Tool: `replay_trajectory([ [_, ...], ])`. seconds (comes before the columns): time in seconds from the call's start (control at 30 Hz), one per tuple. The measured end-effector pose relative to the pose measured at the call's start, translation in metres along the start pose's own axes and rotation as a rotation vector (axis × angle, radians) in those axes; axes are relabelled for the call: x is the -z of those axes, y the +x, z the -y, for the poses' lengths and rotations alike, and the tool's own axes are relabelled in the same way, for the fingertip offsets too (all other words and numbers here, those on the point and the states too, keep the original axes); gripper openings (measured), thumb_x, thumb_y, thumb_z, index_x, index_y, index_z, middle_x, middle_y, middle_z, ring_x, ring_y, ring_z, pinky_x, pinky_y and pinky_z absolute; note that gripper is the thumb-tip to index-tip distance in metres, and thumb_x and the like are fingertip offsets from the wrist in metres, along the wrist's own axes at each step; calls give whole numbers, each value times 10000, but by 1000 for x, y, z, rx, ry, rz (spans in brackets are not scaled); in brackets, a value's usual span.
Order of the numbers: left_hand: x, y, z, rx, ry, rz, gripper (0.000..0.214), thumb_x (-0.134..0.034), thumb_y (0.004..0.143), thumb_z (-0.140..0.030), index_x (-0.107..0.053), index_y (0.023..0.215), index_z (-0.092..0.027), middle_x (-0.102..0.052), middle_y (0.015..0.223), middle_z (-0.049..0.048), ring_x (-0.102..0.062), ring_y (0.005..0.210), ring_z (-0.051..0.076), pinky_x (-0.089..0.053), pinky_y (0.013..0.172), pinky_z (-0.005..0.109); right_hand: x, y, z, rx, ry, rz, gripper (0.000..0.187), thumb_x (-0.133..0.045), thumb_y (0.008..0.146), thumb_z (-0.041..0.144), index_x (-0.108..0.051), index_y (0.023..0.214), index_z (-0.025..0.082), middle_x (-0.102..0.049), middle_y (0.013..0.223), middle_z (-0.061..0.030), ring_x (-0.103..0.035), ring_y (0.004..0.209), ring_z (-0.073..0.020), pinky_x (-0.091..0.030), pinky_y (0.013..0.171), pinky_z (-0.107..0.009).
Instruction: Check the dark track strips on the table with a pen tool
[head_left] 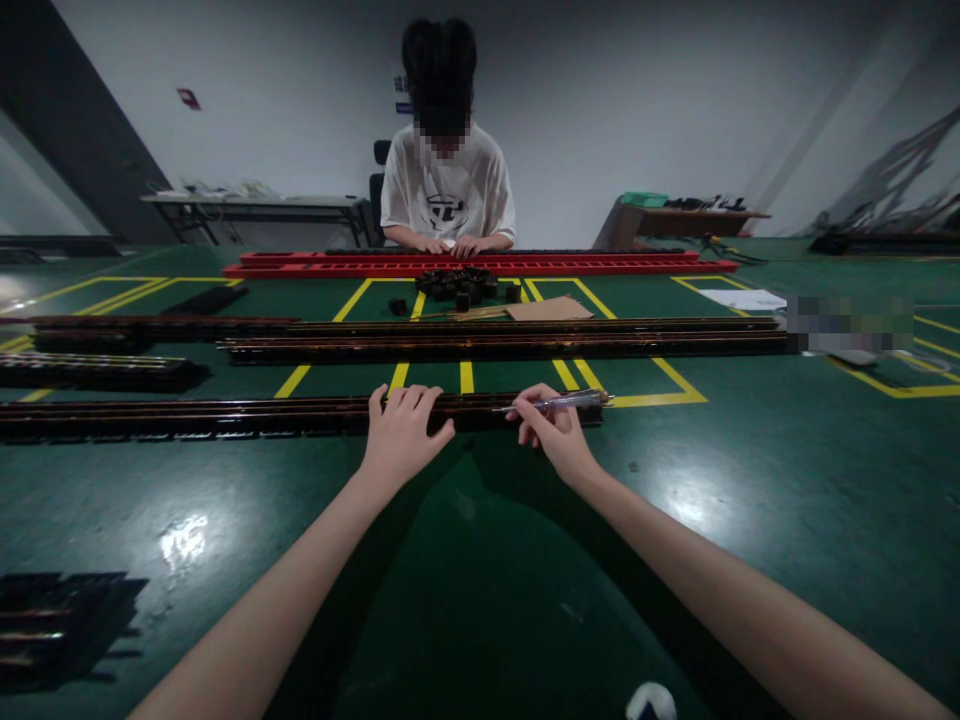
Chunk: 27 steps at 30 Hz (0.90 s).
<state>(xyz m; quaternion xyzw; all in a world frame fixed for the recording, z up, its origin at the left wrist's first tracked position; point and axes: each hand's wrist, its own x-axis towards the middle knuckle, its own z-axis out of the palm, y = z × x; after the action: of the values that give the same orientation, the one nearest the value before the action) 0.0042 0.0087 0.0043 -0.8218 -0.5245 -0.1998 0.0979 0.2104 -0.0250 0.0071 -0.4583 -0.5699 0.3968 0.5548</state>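
A long dark rail (225,415) lies across the green floor in front of me. My left hand (401,430) rests on top of it, fingers curled over its far edge. Just to the right, my right hand (551,430) is closed on a slim pen-like tool with a clear barrel (559,402), which lies along the rail's right end with its tip pointing left.
More dark rails (510,340) lie farther out, and a red rail (480,265) beyond them. A person in a white shirt (447,190) sits behind the red rail with both hands on it. Small black parts (457,283), cardboard (547,308), tables at the back.
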Motion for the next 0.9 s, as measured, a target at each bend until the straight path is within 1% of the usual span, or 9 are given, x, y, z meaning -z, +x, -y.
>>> replay_trajectory([
  [0.4, 0, 0, 0, 5, 0, -3, 432, -405, 844, -442, -556, 1155, -184, -616, 1135, 109, -520, 1073, 272, -239, 1031, 518, 0, -1, 3, -5, 15, -1, 189, -585, 800, 371, -531, 793, 191, -625, 717, 6, -521, 473, -77, -350, 412, -196],
  [0.67, 0, 0, 0, 1, -10, -13, 455, -403, 841, -441, -570, 1157, -159, -617, 1132, 119, -520, 1074, 282, -230, 1032, 516, 1, 0, 0, 3, 1, 5, 185, -570, 813, 374, -531, 799, 194, -627, 719, 7, -524, 477, -78, -343, 407, -195],
  [0.77, -1, 0, 0, 4, -11, -29, 458, -411, 840, -450, -578, 1153, -160, -619, 1129, 122, -518, 1076, 288, -228, 1029, 511, 1, 0, -1, 4, -9, 5, 183, -567, 816, 374, -530, 808, 195, -627, 724, 7, -526, 474, -79, -342, 406, -195],
  [0.9, -1, 0, 0, 1, -3, -19, 466, -403, 853, -480, -571, 1156, -169, -618, 1134, 118, -518, 1078, 286, -236, 1022, 518, 0, 0, 0, 0, -11, 4, 185, -565, 817, 376, -527, 806, 196, -630, 728, 5, -527, 476, -81, -340, 406, -197],
])
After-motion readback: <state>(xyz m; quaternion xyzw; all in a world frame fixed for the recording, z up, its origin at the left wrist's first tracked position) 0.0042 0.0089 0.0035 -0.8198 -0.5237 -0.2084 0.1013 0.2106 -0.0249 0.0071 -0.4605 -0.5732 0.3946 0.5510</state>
